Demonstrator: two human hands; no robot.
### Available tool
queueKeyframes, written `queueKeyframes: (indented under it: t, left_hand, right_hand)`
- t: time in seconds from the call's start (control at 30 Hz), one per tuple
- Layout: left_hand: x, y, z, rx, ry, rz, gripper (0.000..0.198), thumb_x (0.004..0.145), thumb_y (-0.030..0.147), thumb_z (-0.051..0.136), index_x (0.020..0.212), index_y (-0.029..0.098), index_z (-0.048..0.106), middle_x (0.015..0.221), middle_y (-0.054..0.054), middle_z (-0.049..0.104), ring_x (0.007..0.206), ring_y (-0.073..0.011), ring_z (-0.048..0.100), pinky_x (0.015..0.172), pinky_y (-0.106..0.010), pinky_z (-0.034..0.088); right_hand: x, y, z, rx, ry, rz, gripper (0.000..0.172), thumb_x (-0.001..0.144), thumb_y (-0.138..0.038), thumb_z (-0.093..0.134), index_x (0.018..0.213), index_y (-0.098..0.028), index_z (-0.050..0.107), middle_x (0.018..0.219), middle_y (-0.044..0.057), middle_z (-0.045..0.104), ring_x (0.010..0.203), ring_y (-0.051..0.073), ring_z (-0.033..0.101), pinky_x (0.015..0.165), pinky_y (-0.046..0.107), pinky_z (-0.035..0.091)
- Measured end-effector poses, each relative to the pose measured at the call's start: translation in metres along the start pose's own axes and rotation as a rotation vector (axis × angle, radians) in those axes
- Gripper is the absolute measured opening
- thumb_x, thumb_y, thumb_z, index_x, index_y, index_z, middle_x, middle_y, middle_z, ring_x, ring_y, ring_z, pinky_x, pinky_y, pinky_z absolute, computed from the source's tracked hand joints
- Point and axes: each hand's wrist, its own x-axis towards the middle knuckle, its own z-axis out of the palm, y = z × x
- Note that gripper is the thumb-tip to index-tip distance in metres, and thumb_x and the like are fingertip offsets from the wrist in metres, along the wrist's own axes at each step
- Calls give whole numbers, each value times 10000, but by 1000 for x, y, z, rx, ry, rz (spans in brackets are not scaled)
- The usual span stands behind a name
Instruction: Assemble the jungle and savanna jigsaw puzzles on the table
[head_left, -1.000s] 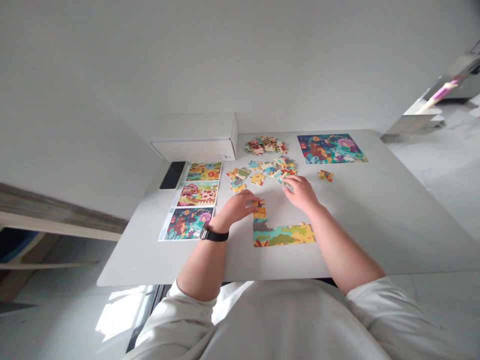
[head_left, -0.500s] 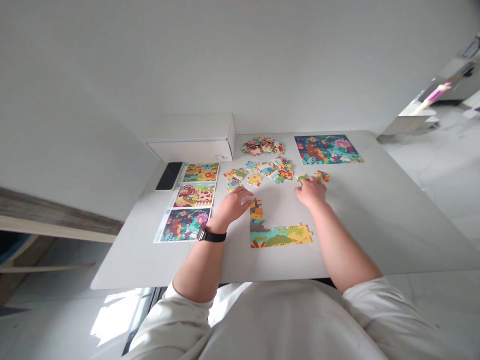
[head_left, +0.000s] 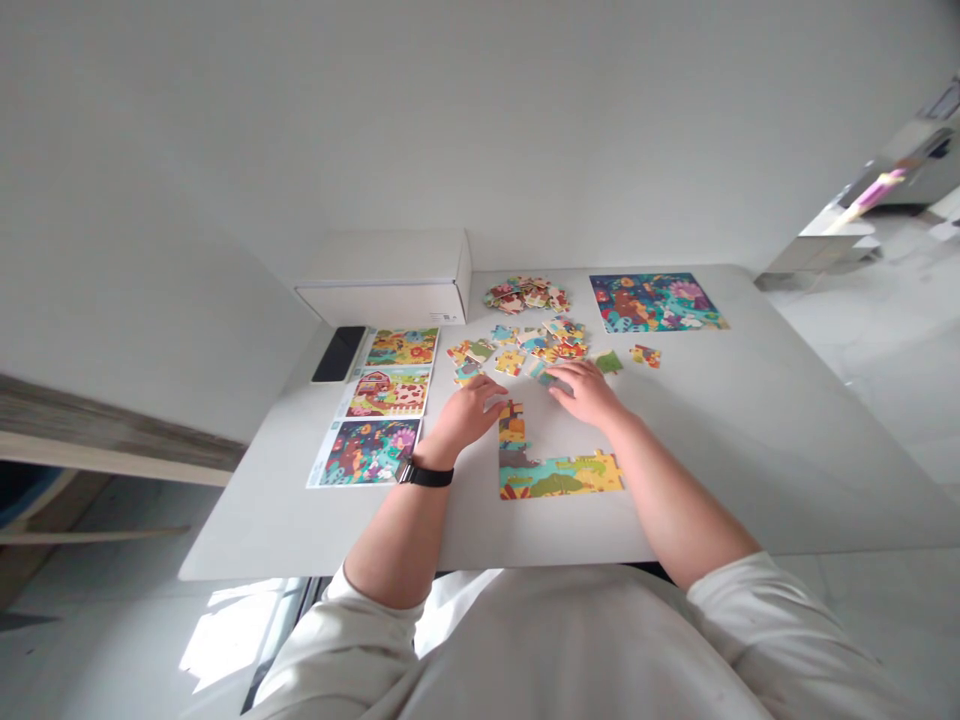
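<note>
An L-shaped partly joined puzzle [head_left: 559, 472] lies on the white table [head_left: 750, 440] in front of me. My left hand [head_left: 469, 408], with a black watch on the wrist, rests flat beside the top of the puzzle's upright column [head_left: 512, 422], fingers stretched out and holding nothing. My right hand [head_left: 587, 392] lies palm down just right of that column. Its fingertips touch a bluish loose piece [head_left: 541, 374] at the near edge of the scattered pieces [head_left: 525, 345]. A single green piece [head_left: 609, 362] lies just right of this hand.
A heap of pieces [head_left: 525, 295] and a finished dark puzzle [head_left: 652, 300] lie farther back. A small joined bit [head_left: 646, 355] sits to the right. Three picture cards [head_left: 390, 390], a black phone [head_left: 341, 352] and a white box [head_left: 390, 275] are at the left.
My right hand went right, left a green piece near the small joined bit, then came back left onto the scattered pieces. My left hand barely moved.
</note>
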Motion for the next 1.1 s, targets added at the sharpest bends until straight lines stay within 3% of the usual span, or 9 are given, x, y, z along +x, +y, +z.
queueKeyframes:
  t: [0.23, 0.4, 0.53, 0.67, 0.87, 0.97, 1.1]
  left_hand:
    - [3, -3, 4, 53, 48, 7, 221, 1011, 246, 661, 1182, 229, 799, 1177, -95, 767, 1152, -265, 724, 1114, -452, 572]
    - [5, -7, 6, 78, 44, 2, 228, 1010, 243, 656, 1187, 247, 800, 1195, -90, 774, 1164, -273, 718, 1119, -473, 560]
    - [3, -11, 8, 154, 52, -55, 288, 979, 260, 707, 1258, 257, 778, 1343, -104, 738, 1287, -311, 667, 1179, -523, 509]
    - [1, -16, 10, 251, 125, -167, 327, 987, 299, 712, 1310, 257, 742, 1444, -136, 696, 1345, -366, 622, 1209, -585, 454]
    - [0, -22, 13, 278, 160, -215, 312, 987, 308, 708, 1295, 262, 718, 1395, -148, 722, 1283, -376, 647, 1180, -593, 458]
    - [2, -20, 14, 259, 130, -226, 343, 980, 291, 709, 1322, 262, 712, 1448, -140, 707, 1339, -376, 630, 1225, -604, 431]
    - [5, -15, 11, 251, 73, -268, 378, 997, 278, 680, 1374, 266, 704, 1519, -116, 679, 1415, -351, 600, 1293, -595, 373]
  right_hand:
    - [17, 15, -14, -110, 117, 162, 463, 989, -268, 629, 1436, -215, 735, 1499, 159, 696, 1390, 365, 621, 1229, 559, 468]
    - [47, 25, -15, -197, 23, 154, 533, 1003, -302, 632, 1530, -232, 666, 1604, 148, 626, 1470, 384, 554, 1241, 574, 441]
    - [60, 30, -18, -249, -80, 161, 529, 1023, -317, 629, 1548, -251, 647, 1624, 141, 614, 1491, 394, 535, 1240, 603, 419]
    - [49, 39, -26, -289, -99, 155, 456, 1050, -339, 593, 1484, -246, 701, 1535, 152, 678, 1419, 383, 591, 1217, 584, 434]
    - [22, 55, -38, -364, -79, 305, 381, 1031, -369, 625, 1360, -243, 769, 1423, 175, 717, 1312, 406, 643, 1162, 589, 462]
    - [29, 47, -41, -350, -22, 279, 379, 1036, -334, 614, 1366, -211, 756, 1398, 187, 721, 1284, 391, 654, 1144, 549, 485]
    - [65, 15, -34, -279, -28, 93, 362, 1038, -268, 618, 1362, -196, 760, 1390, 165, 738, 1299, 348, 658, 1154, 490, 498]
